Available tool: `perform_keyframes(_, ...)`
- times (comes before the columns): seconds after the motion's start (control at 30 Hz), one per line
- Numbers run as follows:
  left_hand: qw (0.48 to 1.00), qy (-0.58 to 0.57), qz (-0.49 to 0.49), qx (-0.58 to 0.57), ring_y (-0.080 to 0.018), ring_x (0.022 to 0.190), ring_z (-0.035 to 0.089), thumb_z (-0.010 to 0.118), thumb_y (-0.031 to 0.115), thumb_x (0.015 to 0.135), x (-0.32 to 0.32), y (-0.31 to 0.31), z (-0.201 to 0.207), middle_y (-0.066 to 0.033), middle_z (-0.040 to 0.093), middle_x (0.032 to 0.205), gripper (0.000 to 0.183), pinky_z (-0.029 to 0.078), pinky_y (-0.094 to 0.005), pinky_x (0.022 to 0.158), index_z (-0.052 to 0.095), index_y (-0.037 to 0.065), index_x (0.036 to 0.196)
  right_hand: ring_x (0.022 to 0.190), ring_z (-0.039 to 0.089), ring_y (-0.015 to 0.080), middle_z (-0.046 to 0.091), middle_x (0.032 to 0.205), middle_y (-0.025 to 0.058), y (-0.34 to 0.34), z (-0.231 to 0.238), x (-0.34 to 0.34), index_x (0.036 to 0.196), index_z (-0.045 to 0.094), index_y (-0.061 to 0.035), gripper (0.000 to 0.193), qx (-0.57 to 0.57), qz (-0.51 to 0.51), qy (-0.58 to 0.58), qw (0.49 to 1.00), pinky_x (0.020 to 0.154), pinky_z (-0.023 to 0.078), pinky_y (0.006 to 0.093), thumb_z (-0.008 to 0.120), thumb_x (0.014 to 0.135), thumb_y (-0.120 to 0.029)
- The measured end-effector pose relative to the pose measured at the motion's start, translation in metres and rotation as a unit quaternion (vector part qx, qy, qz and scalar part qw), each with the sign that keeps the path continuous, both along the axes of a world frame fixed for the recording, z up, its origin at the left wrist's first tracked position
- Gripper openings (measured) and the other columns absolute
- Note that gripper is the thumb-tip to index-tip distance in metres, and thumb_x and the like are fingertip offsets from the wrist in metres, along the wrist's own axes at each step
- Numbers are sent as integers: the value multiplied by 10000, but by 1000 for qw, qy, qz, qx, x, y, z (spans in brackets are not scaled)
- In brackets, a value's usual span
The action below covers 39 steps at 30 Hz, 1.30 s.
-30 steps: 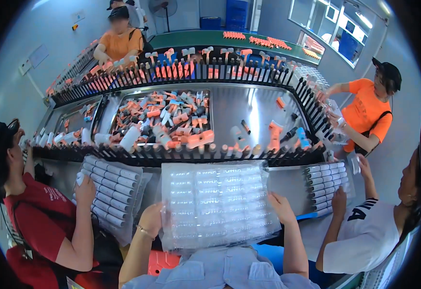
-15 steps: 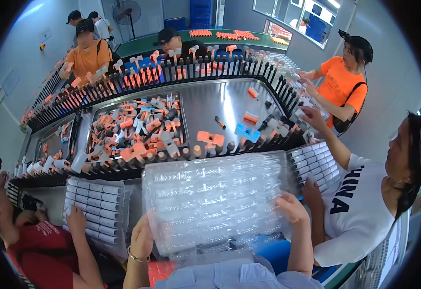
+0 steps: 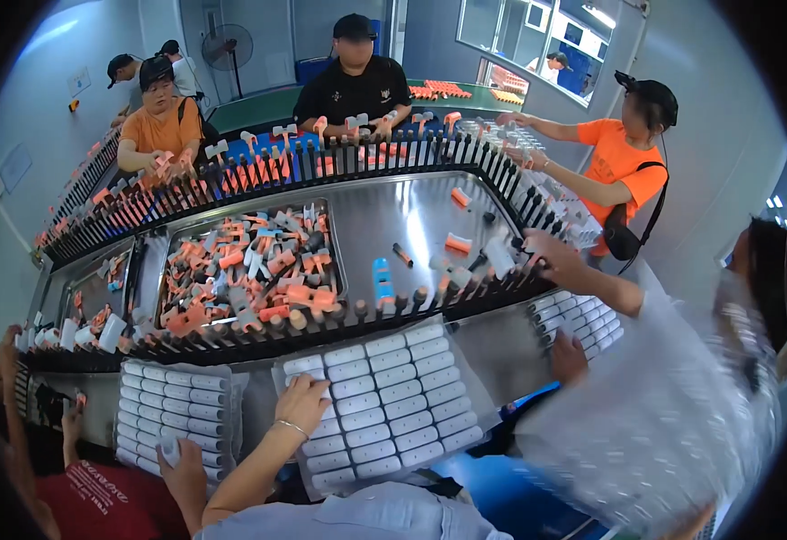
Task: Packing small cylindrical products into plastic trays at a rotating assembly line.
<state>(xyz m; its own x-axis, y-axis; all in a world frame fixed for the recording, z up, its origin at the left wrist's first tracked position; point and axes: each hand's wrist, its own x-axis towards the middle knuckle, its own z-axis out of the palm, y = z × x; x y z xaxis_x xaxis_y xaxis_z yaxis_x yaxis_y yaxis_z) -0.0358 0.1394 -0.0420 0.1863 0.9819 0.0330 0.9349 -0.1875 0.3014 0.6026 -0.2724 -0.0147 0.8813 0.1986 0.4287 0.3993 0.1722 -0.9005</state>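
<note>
My left hand (image 3: 303, 403), with a bracelet at the wrist, has its fingers curled over a white cylindrical piece (image 3: 305, 364) at the far left corner of a tray. Rows of these rounded white pieces fill that tray, and clear plastic (image 3: 465, 387) sticks out around them. At the lower right, a clear plastic blister tray (image 3: 627, 423) hangs in the air, smeared by motion. A bit of my right hand (image 3: 697, 522) shows at its lower edge, closed on it; the fingers are mostly hidden.
Black pegged racks (image 3: 384, 306) border a metal table (image 3: 384, 198). A bin of orange and grey parts (image 3: 249, 261) stands there. Similar white-piece trays (image 3: 173, 405) lie left and right. A co-worker's hand (image 3: 186, 472) works at my left; another co-worker's arm (image 3: 582, 270) reaches in from the right.
The clear blister tray, held in both hands before, has swung off to the right, uncovering the white pieces. My left hand has let it go and come onto them.
</note>
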Motion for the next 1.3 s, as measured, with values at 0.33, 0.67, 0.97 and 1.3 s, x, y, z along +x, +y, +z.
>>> perform_keyframes(0.33, 993, 74, -78, -58, -300, 1002, 480, 647, 205, 750, -2, 14, -8, -144, 509, 981, 250, 430, -387, 845, 582, 6, 887, 1073, 469, 293, 496, 1169, 197, 101, -72, 44, 1162, 498, 20, 457, -42, 46, -49, 997, 914, 363, 391, 542, 835, -297)
perform_keyframes(0.67, 983, -166, 66, 40, -380, 968, 530, 542, 148, 830, -33, -12, -19, -226, 553, 1047, 326, 423, -421, 838, 466, -10, 1105, 855, 585, 221, 606, 967, 163, 266, -75, -144, 1051, 571, 25, 249, -216, 262, -143, 930, 787, 458, 316, 541, 851, -121)
perform_keyframes(0.97, 784, -555, 251, 121, -162, 599, 635, 578, 240, 862, -59, 49, 91, -120, 632, 816, 287, 481, -280, 486, 532, -25, 964, 725, 575, 299, 602, 787, 129, 417, 25, -380, 843, 631, -31, 115, -199, 514, -430, 715, 646, 473, 371, 582, 744, 3)
perform_keyframes(1.3, 885, -226, 398, 88, -406, 863, 597, 530, 391, 810, -79, 100, 95, -280, 610, 863, 502, 466, -455, 760, 521, -97, 928, 917, 533, 317, 551, 907, 128, 513, -43, -388, 818, 618, -41, 159, -291, 549, -560, 548, 803, 455, 386, 617, 659, -48)
